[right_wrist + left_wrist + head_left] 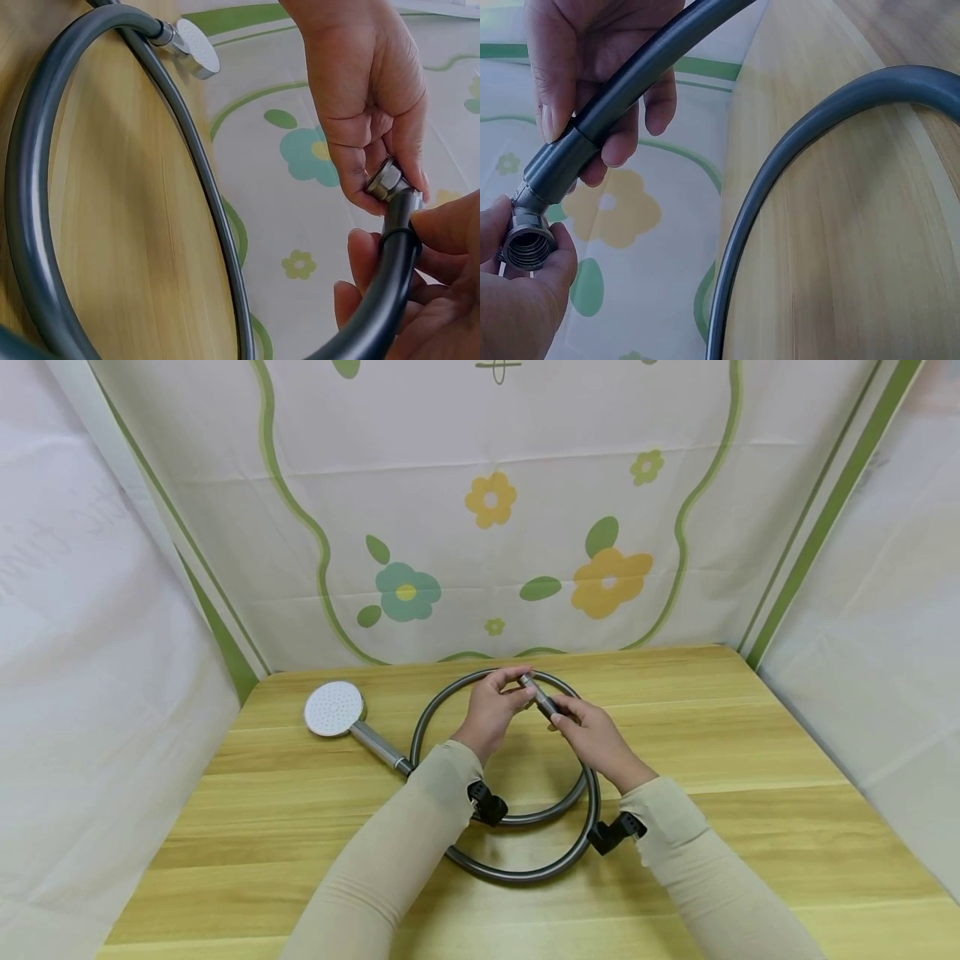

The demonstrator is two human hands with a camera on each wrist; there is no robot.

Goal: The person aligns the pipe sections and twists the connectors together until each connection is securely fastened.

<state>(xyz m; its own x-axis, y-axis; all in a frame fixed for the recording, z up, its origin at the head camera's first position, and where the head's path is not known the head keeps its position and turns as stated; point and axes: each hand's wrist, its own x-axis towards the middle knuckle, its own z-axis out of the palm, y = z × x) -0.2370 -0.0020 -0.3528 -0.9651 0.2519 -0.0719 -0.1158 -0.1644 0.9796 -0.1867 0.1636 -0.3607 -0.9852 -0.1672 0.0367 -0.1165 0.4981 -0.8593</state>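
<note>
A dark grey shower hose point(521, 877) lies looped on the table, one end raised between both hands. My left hand point(487, 712) pinches the threaded metal nut point(529, 244) at that end between thumb and fingers; the nut's open mouth shows inner threads. Just behind it, my right hand point(597, 742) grips the dark sleeve point(561, 163) of the hose between thumb and fingertips. In the left wrist view the nut hangs tilted from the sleeve. The hose's other end meets the handle point(378, 746) of a shower head point(333, 708), lying to the left with its white face up.
The wood-grain table point(750, 843) carries the hose and shower head. Behind it hangs a white cloth point(435, 427) printed with flowers and green lines, and more white cloth hangs at both sides. Black wrist cameras point(487, 803) sit on both sleeves, over the hose loops.
</note>
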